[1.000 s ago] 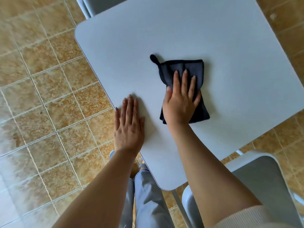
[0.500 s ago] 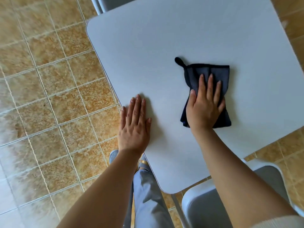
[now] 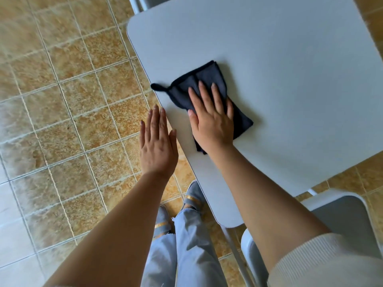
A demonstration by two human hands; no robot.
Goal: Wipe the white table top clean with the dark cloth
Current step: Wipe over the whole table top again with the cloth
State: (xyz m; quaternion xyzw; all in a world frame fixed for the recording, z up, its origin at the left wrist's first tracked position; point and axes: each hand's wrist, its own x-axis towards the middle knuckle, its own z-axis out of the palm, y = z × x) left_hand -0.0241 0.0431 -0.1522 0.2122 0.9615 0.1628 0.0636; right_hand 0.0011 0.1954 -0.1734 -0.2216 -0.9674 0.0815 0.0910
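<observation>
The white table top (image 3: 279, 65) fills the upper right of the head view. A folded dark cloth (image 3: 204, 80) with a small hanging loop lies near the table's left edge, the loop reaching that edge. My right hand (image 3: 211, 119) lies flat on the cloth with fingers spread, pressing it to the surface and covering its near half. My left hand (image 3: 157, 139) is flat and holds nothing. It sits just off the table's left edge, over the floor, fingers together.
A grey chair seat (image 3: 342, 216) with a white frame stands at the table's near right corner. Another chair (image 3: 145, 2) shows at the far edge. Brown tiled floor (image 3: 62, 121) lies to the left. My legs and shoes (image 3: 190, 199) are below the table's near corner.
The cloth and my right hand have slid left across the table to its left edge. My left hand has come off the table top and now sits beside the edge.
</observation>
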